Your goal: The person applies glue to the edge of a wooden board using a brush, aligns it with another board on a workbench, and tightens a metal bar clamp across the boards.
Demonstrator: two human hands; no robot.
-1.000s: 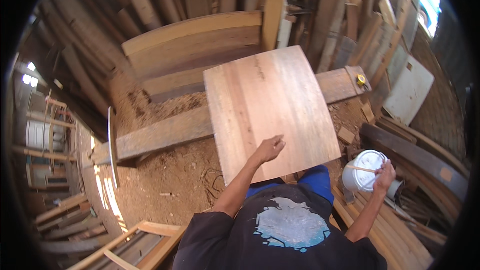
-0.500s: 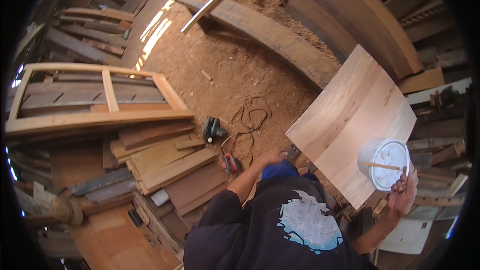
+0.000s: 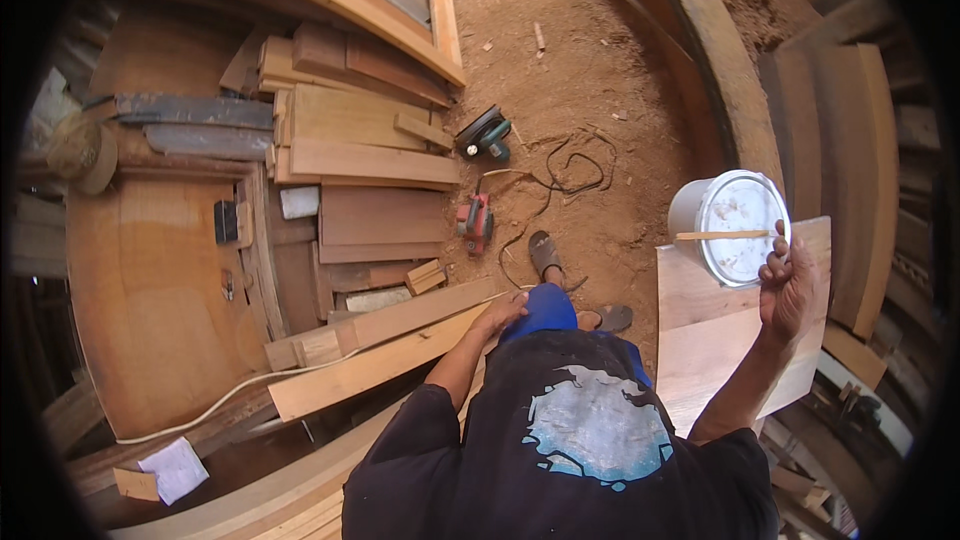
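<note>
My right hand [image 3: 788, 290] grips the rim of a white plastic bucket [image 3: 690, 215], which is tilted so its white, smudged top faces me. A thin wooden stick [image 3: 725, 235] lies across that top, its right end at my fingers. Below and behind the bucket stands a pale wooden panel [image 3: 700, 350], partly covered by my forearm. My left hand [image 3: 503, 312] rests on the leg of my blue shorts [image 3: 545, 308], holding nothing that I can see; its fingers lie along the cloth.
A red power tool [image 3: 475, 224] and a green power tool [image 3: 488, 137] lie on the dirt floor beside a looped black cord [image 3: 580, 175]. Stacked boards [image 3: 370, 160] and a wooden workbench top [image 3: 150, 280] fill the left. A long thick beam [image 3: 725, 60] runs along the right.
My view has turned toward the left, bringing the workbench and boards further into sight. The bucket stays in my right hand, and my left hand stays by the blue shorts.
</note>
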